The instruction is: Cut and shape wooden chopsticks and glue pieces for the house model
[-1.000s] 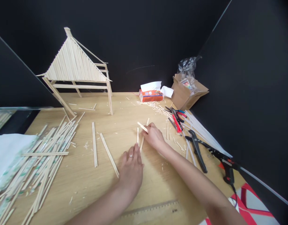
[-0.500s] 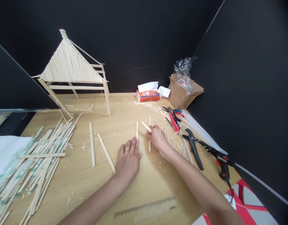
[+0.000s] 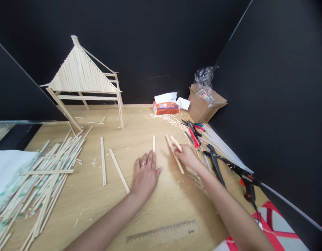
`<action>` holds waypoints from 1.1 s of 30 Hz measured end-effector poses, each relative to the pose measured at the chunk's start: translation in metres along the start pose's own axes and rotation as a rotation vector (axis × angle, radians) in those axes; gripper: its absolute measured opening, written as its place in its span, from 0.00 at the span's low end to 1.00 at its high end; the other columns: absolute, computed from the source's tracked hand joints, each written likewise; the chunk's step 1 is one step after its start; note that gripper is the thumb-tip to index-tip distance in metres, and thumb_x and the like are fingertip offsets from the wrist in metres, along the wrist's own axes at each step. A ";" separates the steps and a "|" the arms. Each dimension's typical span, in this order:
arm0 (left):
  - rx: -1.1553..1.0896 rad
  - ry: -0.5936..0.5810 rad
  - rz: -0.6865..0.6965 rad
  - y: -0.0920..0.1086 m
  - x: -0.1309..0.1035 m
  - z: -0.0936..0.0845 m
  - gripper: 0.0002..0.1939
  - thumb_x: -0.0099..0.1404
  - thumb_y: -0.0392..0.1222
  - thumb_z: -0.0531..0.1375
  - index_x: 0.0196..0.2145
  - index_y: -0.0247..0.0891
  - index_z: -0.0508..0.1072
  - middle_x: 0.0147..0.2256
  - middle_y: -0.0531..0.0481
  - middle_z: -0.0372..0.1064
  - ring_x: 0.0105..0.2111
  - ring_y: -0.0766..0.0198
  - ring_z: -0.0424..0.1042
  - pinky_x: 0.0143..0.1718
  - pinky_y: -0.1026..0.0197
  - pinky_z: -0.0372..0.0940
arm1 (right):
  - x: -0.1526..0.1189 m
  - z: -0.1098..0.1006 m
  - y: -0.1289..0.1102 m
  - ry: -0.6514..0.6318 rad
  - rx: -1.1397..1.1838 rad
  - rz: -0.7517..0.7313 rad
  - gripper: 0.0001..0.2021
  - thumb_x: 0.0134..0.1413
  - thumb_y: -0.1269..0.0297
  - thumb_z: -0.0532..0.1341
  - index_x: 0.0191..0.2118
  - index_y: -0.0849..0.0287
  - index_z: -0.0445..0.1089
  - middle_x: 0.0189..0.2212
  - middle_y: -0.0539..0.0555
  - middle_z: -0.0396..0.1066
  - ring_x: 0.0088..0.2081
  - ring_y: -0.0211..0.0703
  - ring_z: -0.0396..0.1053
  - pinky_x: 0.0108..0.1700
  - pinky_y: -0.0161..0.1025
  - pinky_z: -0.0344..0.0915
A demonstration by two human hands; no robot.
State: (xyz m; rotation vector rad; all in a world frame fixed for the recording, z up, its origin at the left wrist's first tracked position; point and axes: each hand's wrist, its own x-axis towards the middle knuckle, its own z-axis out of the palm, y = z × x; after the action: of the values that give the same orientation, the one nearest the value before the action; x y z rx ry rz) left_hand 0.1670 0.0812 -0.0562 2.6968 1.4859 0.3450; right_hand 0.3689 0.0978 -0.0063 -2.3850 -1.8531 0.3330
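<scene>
My left hand lies flat on the table, fingers stretched out. Its fingertips rest on the near part of a pale wooden stick, and the hand hides the rest of that stick. To the right, my right hand is closed with a short wooden stick sticking out of its fingers. A longer wooden stick slants beside those fingers and seems held too, slightly off the table. Left of my left hand lie two more stick strips.
A stick-built house model stands at the back left, above a pile of sticks. A tissue pack, cardboard box, pliers, black cutter and glue gun line the right. A ruler lies in front.
My right hand has moved right, and the longer stick that lay upright in view beside it now slants and has shifted right with it. My left hand has barely moved.
</scene>
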 end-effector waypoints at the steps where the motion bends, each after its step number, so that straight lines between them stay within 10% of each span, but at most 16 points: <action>1: 0.003 0.004 -0.004 0.001 0.002 0.000 0.29 0.69 0.47 0.45 0.62 0.28 0.53 0.63 0.40 0.50 0.59 0.47 0.51 0.58 0.45 0.45 | 0.000 0.003 -0.004 -0.017 0.015 -0.026 0.08 0.54 0.68 0.57 0.32 0.60 0.74 0.29 0.51 0.75 0.30 0.37 0.70 0.30 0.28 0.58; 11: -0.046 0.015 -0.043 0.021 0.022 -0.001 0.32 0.68 0.51 0.47 0.61 0.24 0.54 0.62 0.35 0.51 0.58 0.44 0.51 0.56 0.44 0.47 | -0.010 0.006 -0.013 0.074 -0.070 -0.046 0.14 0.60 0.61 0.52 0.47 0.54 0.71 0.37 0.56 0.70 0.34 0.41 0.70 0.33 0.32 0.56; 26: -0.107 -0.079 -0.054 0.010 0.024 -0.012 0.23 0.68 0.39 0.47 0.58 0.28 0.58 0.50 0.36 0.62 0.46 0.50 0.63 0.45 0.53 0.58 | 0.000 0.020 -0.006 0.135 -0.189 0.061 0.16 0.63 0.64 0.49 0.36 0.58 0.73 0.32 0.56 0.70 0.32 0.42 0.70 0.32 0.34 0.56; 33: -0.115 -0.180 -0.033 0.016 0.018 -0.022 0.24 0.68 0.38 0.45 0.59 0.26 0.56 0.46 0.37 0.65 0.42 0.53 0.66 0.43 0.56 0.60 | -0.010 0.018 -0.009 0.139 -0.196 0.011 0.14 0.63 0.60 0.50 0.47 0.50 0.69 0.36 0.53 0.68 0.35 0.40 0.69 0.32 0.33 0.56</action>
State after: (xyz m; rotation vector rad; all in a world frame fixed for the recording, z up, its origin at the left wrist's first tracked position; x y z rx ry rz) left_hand 0.1850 0.0863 -0.0291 2.5356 1.4137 0.1746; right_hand 0.3539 0.0892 -0.0203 -2.4699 -1.8885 -0.0160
